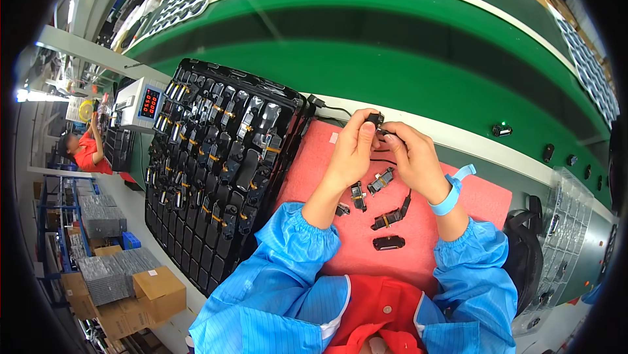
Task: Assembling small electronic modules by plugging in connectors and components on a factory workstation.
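Above the pink foam mat (314,177), my left hand (353,148) is closed on a small black device (374,119). My right hand (415,161), with a blue band at the wrist, meets it from the other side. Its thumb and fingers pinch a small dark piece against the device; black cables run close by, but the exact join is hidden. On the mat below lie several similar black devices with yellowish bands, among them one (381,181) under my hands and one (391,218) with a cable plug at its end. A bare black oblong device (389,243) lies nearest me.
Left of the mat stands a black compartment tray (196,223) holding many banded devices, beside a box with a red digital display (150,103). Behind runs a green belt (418,53) with a lit device (501,130). Clear trays (564,223) stand right; a person in red (91,151) works far left.
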`<action>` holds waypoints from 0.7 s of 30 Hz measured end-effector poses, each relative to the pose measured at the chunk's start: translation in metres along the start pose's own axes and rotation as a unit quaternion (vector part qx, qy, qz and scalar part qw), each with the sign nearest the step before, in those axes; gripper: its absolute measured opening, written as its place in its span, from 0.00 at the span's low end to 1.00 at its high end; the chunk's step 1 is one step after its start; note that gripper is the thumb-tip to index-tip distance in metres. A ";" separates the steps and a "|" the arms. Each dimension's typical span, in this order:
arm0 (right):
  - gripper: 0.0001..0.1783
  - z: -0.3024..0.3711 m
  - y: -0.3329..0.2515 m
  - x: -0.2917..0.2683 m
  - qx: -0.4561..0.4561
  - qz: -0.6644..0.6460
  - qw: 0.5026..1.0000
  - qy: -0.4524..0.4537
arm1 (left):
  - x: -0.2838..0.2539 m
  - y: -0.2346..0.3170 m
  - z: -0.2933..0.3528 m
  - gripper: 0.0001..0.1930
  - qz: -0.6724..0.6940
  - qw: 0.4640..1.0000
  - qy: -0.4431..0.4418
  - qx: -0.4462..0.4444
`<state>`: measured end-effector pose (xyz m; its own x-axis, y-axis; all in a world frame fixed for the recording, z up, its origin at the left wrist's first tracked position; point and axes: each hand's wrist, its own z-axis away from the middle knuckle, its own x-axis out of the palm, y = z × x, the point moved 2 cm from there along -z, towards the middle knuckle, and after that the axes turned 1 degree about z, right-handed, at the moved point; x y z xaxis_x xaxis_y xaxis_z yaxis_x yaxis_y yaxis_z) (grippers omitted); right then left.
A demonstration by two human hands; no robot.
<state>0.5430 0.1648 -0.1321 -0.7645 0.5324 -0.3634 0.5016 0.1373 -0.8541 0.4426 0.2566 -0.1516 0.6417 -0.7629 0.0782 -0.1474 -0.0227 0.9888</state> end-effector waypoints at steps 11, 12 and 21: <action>0.08 0.001 -0.006 -0.003 0.055 0.010 0.998 -0.042 | 0.000 0.012 -0.002 0.17 -0.084 0.993 -0.042 0.067; 0.08 0.001 -0.005 -0.004 0.055 0.010 0.998 -0.043 | 0.000 0.013 -0.003 0.17 -0.076 0.992 -0.045 0.085; 0.06 0.001 0.013 -0.009 0.082 -0.083 0.992 0.043 | 0.000 0.012 -0.002 0.14 -0.129 0.983 0.075 0.103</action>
<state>0.5556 0.1607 -0.1401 -0.7900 0.5847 -0.1846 0.2930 0.0955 -0.9513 0.4423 0.2575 -0.1392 0.7798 -0.6103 -0.1396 -0.1036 -0.3457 0.9326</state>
